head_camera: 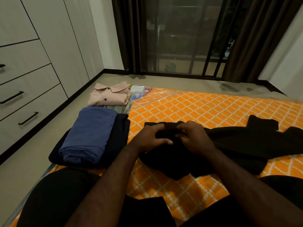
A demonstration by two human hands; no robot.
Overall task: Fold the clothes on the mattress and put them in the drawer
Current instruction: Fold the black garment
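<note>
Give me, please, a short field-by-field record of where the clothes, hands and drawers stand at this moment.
surface: orange patterned mattress
in work: black garment, lying unfolded on the mattress
left hand: grips the black garment's end
right hand: grips the same end, beside the left hand
near stack: blue garment on a dark garment
far stack: pink shirt on a greenish garment
drawers: shut, left of the mattress

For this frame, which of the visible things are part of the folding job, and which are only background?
Part of the job: black garment, gripped by left hand and right hand; blue folded garment atop dark folded garment; pink folded shirt; mattress; closed drawers.
Just there: curtains; glass door; label on the mattress.
</note>
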